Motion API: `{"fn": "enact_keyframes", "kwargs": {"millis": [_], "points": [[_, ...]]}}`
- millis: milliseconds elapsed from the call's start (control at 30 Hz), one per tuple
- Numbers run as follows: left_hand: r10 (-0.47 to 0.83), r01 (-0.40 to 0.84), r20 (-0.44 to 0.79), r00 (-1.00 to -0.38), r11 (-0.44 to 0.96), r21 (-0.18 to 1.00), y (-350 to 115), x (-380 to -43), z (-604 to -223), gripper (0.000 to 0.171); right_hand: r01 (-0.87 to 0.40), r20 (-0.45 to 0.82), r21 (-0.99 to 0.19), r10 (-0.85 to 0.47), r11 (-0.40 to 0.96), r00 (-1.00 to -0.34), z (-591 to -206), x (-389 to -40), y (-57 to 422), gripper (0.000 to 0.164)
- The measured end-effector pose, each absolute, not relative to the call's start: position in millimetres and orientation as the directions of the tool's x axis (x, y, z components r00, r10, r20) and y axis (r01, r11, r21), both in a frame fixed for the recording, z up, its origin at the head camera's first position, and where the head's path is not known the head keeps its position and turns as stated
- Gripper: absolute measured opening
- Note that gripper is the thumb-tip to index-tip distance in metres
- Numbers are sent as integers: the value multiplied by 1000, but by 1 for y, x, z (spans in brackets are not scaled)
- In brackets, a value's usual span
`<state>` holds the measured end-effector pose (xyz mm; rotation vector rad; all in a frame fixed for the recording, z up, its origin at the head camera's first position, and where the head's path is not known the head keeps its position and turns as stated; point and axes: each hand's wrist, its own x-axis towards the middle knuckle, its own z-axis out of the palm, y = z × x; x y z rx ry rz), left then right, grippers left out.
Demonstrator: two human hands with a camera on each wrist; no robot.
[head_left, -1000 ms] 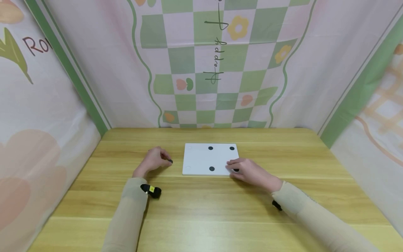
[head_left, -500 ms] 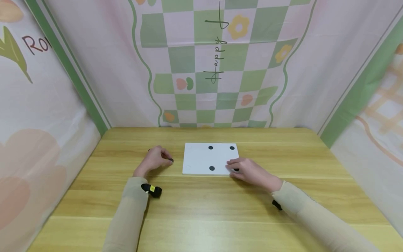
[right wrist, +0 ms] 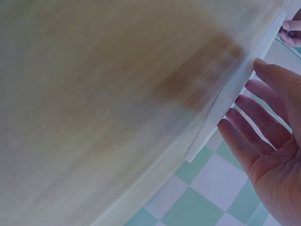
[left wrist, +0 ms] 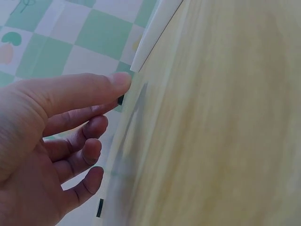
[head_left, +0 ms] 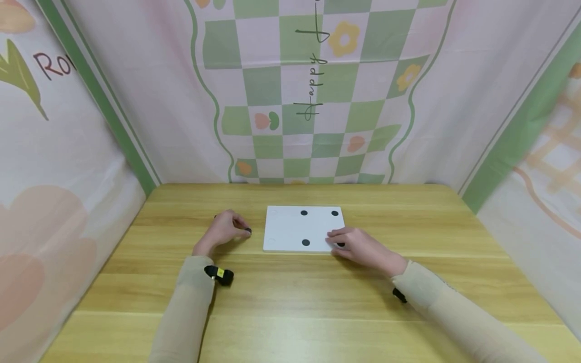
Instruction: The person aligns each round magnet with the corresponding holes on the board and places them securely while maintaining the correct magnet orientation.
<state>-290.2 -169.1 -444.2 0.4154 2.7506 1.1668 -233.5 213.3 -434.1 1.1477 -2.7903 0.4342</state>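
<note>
On the table lies a white rectangular board point(head_left: 286, 227). Black discs sit on its middle and right parts, one of them point(head_left: 306, 242) near the front edge. Two faint round outlines mark its left end. My left hand point(head_left: 223, 228), left of the board, pinches a small black disc point(head_left: 248, 231) between thumb and forefinger; in the left wrist view the thumb mostly hides that disc point(left wrist: 121, 100). My right hand point(head_left: 363, 248) rests with extended fingers on the board's right end, partly covering another disc point(head_left: 340, 244).
Behind my left hand, another small black piece point(left wrist: 99, 208) stands out on the table, mostly hidden in the head view. The wooden table point(head_left: 290, 302) meets a green-and-white checked cloth point(head_left: 297, 121) at its back edge. Printed cloths hang on both sides.
My left hand has shifted very slightly to the right with the disc in its pinch. The right hand and the board look the same.
</note>
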Motion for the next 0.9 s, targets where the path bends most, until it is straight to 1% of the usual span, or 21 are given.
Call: {"fn": "enact_keyframes", "kwargs": {"millis": [333,667,900], "points": [[299,214,11,-954,656,724,-165,-289,-444,12,-707,208,-219,-676,672,-707,-435,-233,214,27],[306,227,21,-952,657,719,-160,-287,-442,12,-734,246,-194,-692,651,-678,-436,-234,214,26],[322,250,37,-946,655,713,-155,-287,-440,13,-720,229,-207,-682,663,-694,-435,-234,214,26]]}}
